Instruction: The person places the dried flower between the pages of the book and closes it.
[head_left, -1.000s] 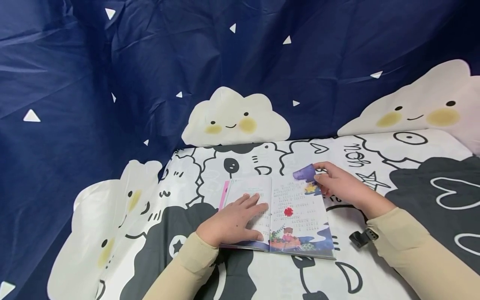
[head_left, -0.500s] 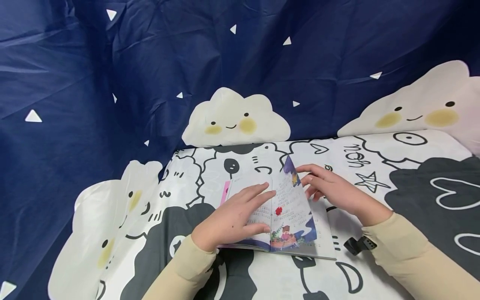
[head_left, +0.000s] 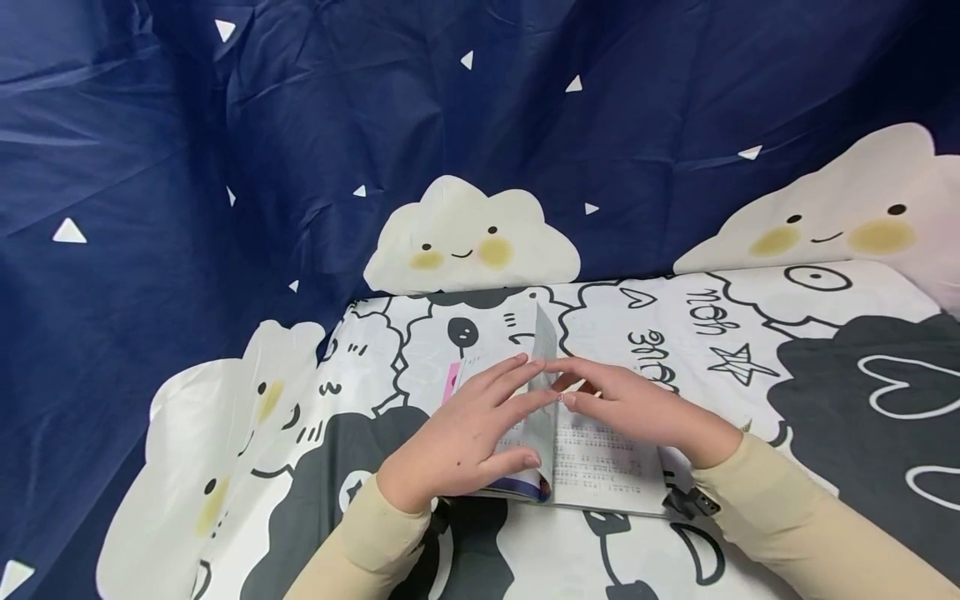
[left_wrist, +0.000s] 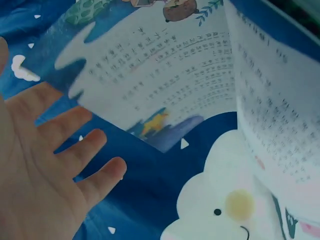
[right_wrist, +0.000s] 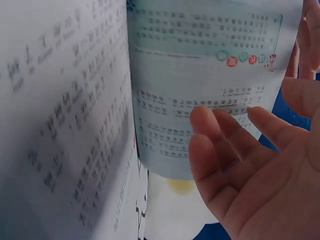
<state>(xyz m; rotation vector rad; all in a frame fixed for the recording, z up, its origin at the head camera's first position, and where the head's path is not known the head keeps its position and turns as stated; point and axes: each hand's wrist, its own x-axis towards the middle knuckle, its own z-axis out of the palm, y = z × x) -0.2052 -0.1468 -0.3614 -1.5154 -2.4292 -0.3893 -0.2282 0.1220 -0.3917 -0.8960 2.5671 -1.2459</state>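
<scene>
A thin picture book (head_left: pixel 607 479) lies open on the cloth-covered table. One page (head_left: pixel 545 367) stands upright over the spine, edge-on to the head camera. My left hand (head_left: pixel 480 417) rests on the left-hand page with straight fingers, and its fingertips touch the standing page. My right hand (head_left: pixel 622 404) presses straight fingers against that page from the right. In the left wrist view my left hand (left_wrist: pixel 45 170) is spread beside the page's illustrated side (left_wrist: pixel 160 75). In the right wrist view my right hand (right_wrist: pixel 250 165) shows an open palm before a printed page (right_wrist: pixel 200 75).
A black-and-white cartoon cloth (head_left: pixel 750 333) covers the table. A navy backdrop (head_left: pixel 300 125) with smiling clouds hangs behind and drapes down on the left. A black clip (head_left: pixel 686 502) sits at my right wrist by the book's near right corner.
My right hand has swung the page from flat on the right up to vertical and moved left with it. My left fingers have lifted toward the page.
</scene>
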